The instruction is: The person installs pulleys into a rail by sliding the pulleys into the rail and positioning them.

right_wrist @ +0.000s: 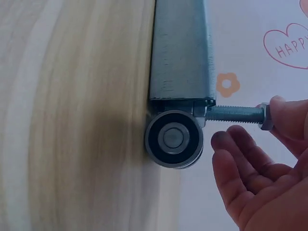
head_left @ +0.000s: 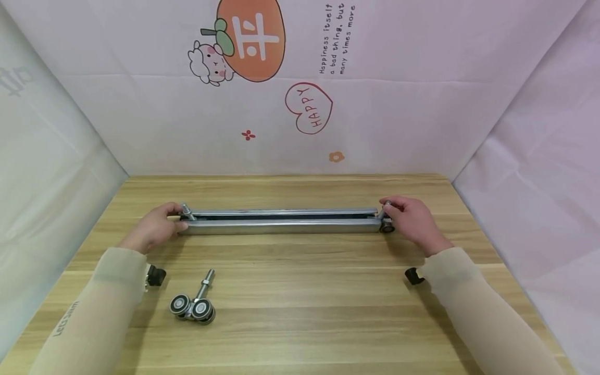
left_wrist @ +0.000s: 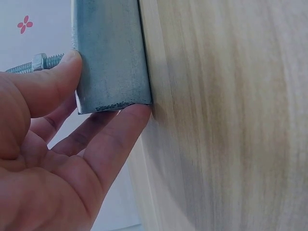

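A metal channel rail (head_left: 281,225) lies across the table with its slot facing up. My left hand (head_left: 157,227) grips its left end, thumb at the upper edge and fingertips against the end face. A threaded bolt with a nut (head_left: 187,211) stands up from the slot there; whatever it is fixed to is hidden inside. At the right end, my right hand (head_left: 412,221) pinches the bolt of a roller trolley (right_wrist: 173,138) near its nut (right_wrist: 265,117). One wheel pair of this trolley shows outside the rail end, and the rest is hidden by the rail.
Another roller trolley (head_left: 192,307) lies on the wooden table (head_left: 304,312) at the front left, its bolt pointing away. White printed cloth (head_left: 398,104) rises behind the table and along both sides. Dark wrist-worn pieces (head_left: 156,276) show under the sleeves.
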`<state>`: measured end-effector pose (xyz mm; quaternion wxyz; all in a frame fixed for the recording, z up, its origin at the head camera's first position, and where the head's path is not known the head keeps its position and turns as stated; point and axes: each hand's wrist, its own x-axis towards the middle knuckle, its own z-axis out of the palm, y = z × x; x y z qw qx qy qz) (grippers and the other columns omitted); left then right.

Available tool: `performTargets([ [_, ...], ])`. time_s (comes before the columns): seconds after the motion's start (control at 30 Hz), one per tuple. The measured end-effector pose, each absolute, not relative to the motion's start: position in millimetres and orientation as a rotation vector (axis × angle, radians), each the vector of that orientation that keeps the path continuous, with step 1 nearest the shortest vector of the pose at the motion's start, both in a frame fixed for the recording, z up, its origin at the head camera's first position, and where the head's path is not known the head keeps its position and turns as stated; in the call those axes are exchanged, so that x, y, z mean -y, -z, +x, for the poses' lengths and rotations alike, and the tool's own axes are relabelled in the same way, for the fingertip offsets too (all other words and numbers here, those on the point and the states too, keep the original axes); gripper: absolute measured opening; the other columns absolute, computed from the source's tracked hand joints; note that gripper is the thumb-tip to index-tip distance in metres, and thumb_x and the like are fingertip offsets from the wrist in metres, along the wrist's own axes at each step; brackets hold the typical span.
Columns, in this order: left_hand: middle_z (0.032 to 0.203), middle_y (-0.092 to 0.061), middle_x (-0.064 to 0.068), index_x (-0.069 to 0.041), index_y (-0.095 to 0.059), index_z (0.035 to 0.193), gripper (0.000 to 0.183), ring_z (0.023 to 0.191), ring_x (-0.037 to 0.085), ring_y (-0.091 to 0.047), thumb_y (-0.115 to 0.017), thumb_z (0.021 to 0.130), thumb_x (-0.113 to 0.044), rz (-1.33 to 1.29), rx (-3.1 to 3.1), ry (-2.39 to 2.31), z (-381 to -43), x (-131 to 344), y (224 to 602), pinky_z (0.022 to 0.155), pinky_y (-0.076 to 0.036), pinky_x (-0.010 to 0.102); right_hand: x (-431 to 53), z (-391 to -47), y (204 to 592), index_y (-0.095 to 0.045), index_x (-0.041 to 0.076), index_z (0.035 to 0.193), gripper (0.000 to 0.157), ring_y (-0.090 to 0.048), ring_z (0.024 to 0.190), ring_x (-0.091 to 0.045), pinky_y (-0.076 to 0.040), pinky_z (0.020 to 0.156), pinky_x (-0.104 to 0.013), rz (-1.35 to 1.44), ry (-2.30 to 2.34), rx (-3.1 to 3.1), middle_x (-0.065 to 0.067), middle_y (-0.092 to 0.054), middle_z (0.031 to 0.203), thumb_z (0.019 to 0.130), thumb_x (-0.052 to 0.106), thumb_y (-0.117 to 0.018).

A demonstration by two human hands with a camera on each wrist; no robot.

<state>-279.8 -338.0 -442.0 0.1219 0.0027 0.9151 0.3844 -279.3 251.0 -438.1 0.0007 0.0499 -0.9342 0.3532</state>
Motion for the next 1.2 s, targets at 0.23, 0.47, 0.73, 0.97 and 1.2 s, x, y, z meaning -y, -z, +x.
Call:
performTargets([
  [0.23,0.147,-0.035,0.033,0.004,-0.045,0.135,0.043,0.103,0.034,-0.054,-0.062,0.099,-0.013,0.022,-2.684,-1.087,-280,337,441,0.08,-0.048,0.039,-243,-280,434,-0.061,0.008,0.135,0.038,-0.059,0.109,-0.03,-0.046,0.089,-0.048,0.184,-1.147,2.942,-0.013,-0.063,0.127,0.107,0.03,-0.048],
  [0.47,0.146,-0.035,0.033,0.004,-0.046,0.135,0.043,0.103,0.035,-0.053,-0.062,0.099,-0.015,0.035,-2.692,-1.073,-281,336,443,0.08,-0.048,0.04,-235,-283,434,-0.063,0.006,0.134,0.037,-0.055,0.116,-0.031,-0.043,0.094,-0.051,0.208,-1.113,2.937,-0.012,-0.064,0.126,0.106,0.028,-0.049],
  [0.73,0.147,-0.034,0.033,0.005,-0.044,0.136,0.045,0.109,0.037,-0.05,-0.061,0.1,-0.015,0.04,-2.675,-1.087,-280,339,441,0.083,-0.048,0.042,-226,-286,430,-0.064,0.007,0.133,0.037,-0.055,0.117,-0.03,-0.043,0.096,-0.05,0.252,-1.087,2.961,-0.012,-0.064,0.127,0.106,0.028,-0.052],
  [0.97,0.147,-0.033,0.034,0.005,-0.044,0.136,0.046,0.115,0.042,-0.046,-0.062,0.1,-0.016,0.042,-2.682,-1.057,-280,340,439,0.085,-0.046,0.046,-207,-290,431,-0.067,0.008,0.129,0.033,-0.058,0.109,-0.027,-0.044,0.092,-0.047,0.293,-1.043,2.943,-0.01,-0.066,0.124,0.104,0.025,-0.055],
  [1.2,0.147,-0.034,0.033,0.005,-0.044,0.136,0.045,0.111,0.038,-0.049,-0.062,0.1,-0.015,0.028,-2.664,-1.091,-280,339,440,0.083,-0.049,0.043,-204,-291,431,-0.055,0.013,0.141,0.047,-0.059,0.11,-0.03,-0.048,0.086,-0.049,0.312,-1.108,2.958,-0.01,-0.065,0.122,0.102,0.039,-0.058],
])
